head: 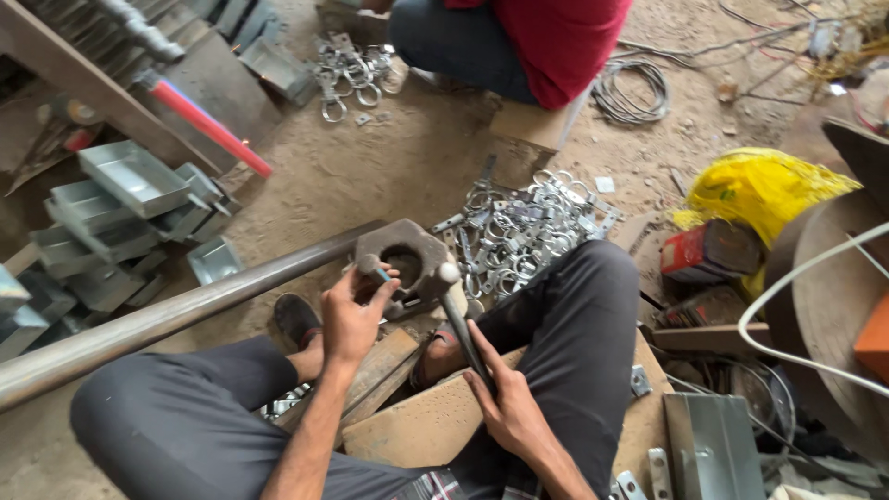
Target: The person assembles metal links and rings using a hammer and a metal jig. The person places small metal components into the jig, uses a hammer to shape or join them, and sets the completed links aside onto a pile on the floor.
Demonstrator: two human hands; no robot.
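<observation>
My left hand (350,315) pinches a small metal piece upright against the edge of a heavy rusty block with a round hole (407,262). My right hand (500,398) is closed around the handle of a hammer (456,306), whose head rests just right of the block's hole. I sit on the ground with my knees apart in dark trousers, the block between my feet. A pile of shiny metal rings and clasps (528,227) lies just beyond the block.
A long steel pipe (185,310) crosses from the left. Grey metal trays (120,213) are stacked at left. Another person in a red shirt (556,37) crouches at the top beside more clasps (352,69). A yellow bag (759,185) and wire coils lie right.
</observation>
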